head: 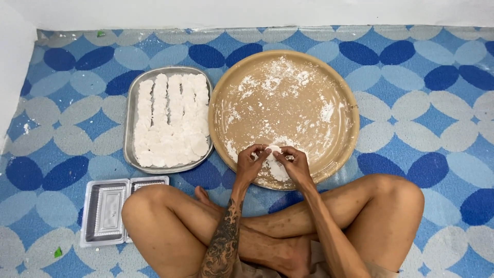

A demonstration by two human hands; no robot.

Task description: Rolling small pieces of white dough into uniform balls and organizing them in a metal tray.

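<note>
Resting between both hands (272,163): dough piece (274,157)

Round tray (346,98): sits centre frame on the floor mat (422,118), just above the person's crossed legs, with loose flour scattered inside it.
Rectangular tray (129,110): left of the round tray, almost touching it, rows of flat dough pieces (171,119) packed inside.
Plastic container (105,212): lower left of the frame, below the rectangular tray, right beside the person's knee.
Left hand (250,163) and right hand (293,163): meeting over the round tray's lower rim, fingers pinching a dough piece (274,160) between them.
Wall (247,11): along the top edge, and down the upper left.
</note>
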